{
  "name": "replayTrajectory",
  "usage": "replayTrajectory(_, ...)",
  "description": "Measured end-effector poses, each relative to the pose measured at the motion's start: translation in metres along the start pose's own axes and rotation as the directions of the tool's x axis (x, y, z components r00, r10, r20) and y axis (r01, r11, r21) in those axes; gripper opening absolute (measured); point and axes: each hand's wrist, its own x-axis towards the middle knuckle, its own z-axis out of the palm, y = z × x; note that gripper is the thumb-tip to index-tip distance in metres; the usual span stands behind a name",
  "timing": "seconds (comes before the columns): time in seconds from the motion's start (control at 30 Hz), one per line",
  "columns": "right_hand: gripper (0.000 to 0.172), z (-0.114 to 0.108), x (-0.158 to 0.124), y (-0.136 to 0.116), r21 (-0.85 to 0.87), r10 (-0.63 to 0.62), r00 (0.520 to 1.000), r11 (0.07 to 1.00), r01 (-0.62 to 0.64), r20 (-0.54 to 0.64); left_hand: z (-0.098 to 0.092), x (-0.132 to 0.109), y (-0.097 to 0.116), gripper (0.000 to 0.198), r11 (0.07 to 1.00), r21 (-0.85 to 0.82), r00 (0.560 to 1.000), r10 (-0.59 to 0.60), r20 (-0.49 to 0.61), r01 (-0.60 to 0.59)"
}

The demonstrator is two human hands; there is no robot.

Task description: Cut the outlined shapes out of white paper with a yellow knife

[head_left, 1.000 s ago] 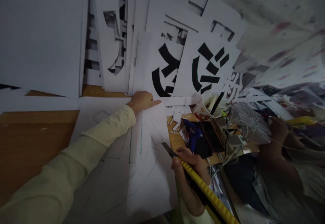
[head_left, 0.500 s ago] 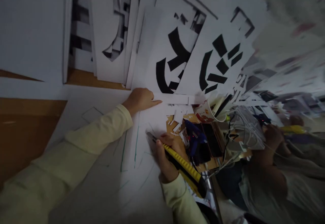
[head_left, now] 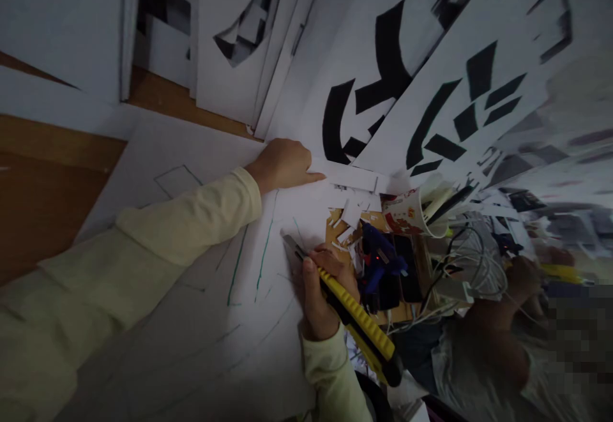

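My right hand (head_left: pixel 323 294) is closed round a yellow and black utility knife (head_left: pixel 357 313). The knife's blade (head_left: pixel 293 244) is out and points up and left, over a white board (head_left: pixel 191 332) marked with green and faint lines. Whether the tip touches the board cannot be made out. At the board's far edge, my left hand (head_left: pixel 285 165) presses down with its fingers curled and one digit stretched to the right. Its curled fingertips are hidden. A narrow white strip (head_left: pixel 352 175) runs to the right of this hand.
Behind stand white panels with black shapes (head_left: pixel 390 45). Right of the board lie white scraps (head_left: pixel 352 211), a blue glue gun (head_left: pixel 380 256), dark phones (head_left: pixel 407 269), a paper cup (head_left: pixel 405 212) of tools and tangled cables (head_left: pixel 472 249). A co-worker's hand (head_left: pixel 524 278) is farther right.
My view has shifted, so the panels and cup appear farther right and larger. Both hands keep their holds; the knife stays over the board with its blade at a similar slant.
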Motion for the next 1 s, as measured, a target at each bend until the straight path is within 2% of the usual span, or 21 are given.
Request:
replayTrajectory(0.1,0.005,-0.002,-0.002,0.003,-0.008,0.0,1.0,1.0,0.0,-0.006,-0.001,0.0,0.0,0.072,1.0,-0.019,1.0,0.007,0.002,-0.007)
replayTrajectory(0.27,0.005,-0.011,-0.007,0.008,-0.002,0.033,0.996,0.999,-0.033,0.079,0.0,0.0,-0.001,0.067,0.998,-0.059,1.0,0.016,-0.013,-0.016)
replayTrajectory(0.6,0.004,-0.015,-0.013,0.013,-0.013,0.11,0.99,0.994,-0.109,0.085,0.001,0.001,-0.001,0.066,0.998,-0.059,1.0,0.018,-0.015,-0.018)
replayTrajectory(0.73,0.003,-0.014,-0.01,0.011,0.009,0.082,0.991,0.996,-0.084,0.103,0.0,0.001,-0.001,0.067,0.999,-0.043,1.0,0.015,-0.009,-0.016)
replayTrajectory(0.9,0.005,-0.011,-0.005,0.009,-0.01,-0.013,0.996,1.0,0.014,0.087,-0.001,0.001,-0.001,0.07,0.999,-0.026,1.0,0.027,-0.006,-0.027)
replayTrajectory(1.0,0.006,-0.013,-0.008,0.01,-0.087,0.017,0.995,0.996,-0.009,0.095,-0.001,0.001,-0.001,0.07,0.999,-0.025,1.0,0.028,-0.007,-0.028)
